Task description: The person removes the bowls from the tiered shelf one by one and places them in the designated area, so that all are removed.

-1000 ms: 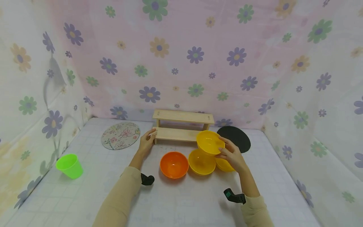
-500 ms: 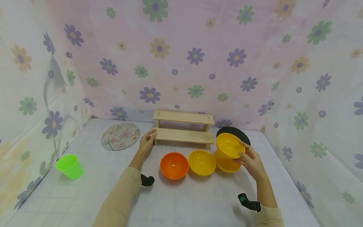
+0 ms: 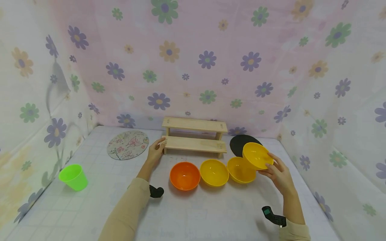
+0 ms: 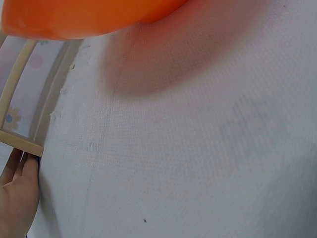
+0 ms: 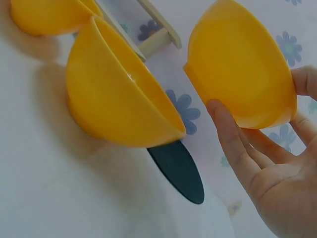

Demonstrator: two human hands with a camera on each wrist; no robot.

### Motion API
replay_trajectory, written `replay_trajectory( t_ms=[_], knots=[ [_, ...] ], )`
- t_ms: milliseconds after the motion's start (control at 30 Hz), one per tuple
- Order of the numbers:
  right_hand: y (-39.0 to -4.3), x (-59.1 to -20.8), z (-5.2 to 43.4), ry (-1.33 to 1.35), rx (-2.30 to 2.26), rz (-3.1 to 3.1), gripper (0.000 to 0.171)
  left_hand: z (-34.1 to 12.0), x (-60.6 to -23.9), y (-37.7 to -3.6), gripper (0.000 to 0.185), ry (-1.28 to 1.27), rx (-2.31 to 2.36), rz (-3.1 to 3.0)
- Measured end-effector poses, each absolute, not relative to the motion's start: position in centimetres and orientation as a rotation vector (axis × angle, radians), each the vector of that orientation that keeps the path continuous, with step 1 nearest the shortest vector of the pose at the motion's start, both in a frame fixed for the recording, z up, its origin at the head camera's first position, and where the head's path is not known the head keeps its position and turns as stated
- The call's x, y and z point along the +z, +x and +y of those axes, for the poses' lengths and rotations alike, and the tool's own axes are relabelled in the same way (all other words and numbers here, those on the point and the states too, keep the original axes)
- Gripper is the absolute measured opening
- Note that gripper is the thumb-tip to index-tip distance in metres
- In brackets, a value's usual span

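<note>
A person's right hand grips a yellow bowl in the air, tilted, just right of two more yellow bowls and an orange bowl on the table. The left hand, fingers relaxed, rests against a wooden shelf.
</note>
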State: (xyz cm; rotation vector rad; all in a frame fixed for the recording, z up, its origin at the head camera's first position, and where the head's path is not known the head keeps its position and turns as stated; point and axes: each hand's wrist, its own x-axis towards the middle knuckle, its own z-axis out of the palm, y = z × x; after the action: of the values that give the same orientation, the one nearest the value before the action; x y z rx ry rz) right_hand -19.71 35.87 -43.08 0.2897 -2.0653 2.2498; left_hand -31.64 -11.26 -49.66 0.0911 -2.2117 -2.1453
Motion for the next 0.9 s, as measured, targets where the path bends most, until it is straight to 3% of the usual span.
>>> replay_trajectory(
  t_ms=[900],
  knots=[
    [-18.1,-46.1,40.4,-0.056,2.345,-1.959,0.051,-11.2,-49.7,-31.7,0.04,0.102,-2.158,-2.201]
  ],
)
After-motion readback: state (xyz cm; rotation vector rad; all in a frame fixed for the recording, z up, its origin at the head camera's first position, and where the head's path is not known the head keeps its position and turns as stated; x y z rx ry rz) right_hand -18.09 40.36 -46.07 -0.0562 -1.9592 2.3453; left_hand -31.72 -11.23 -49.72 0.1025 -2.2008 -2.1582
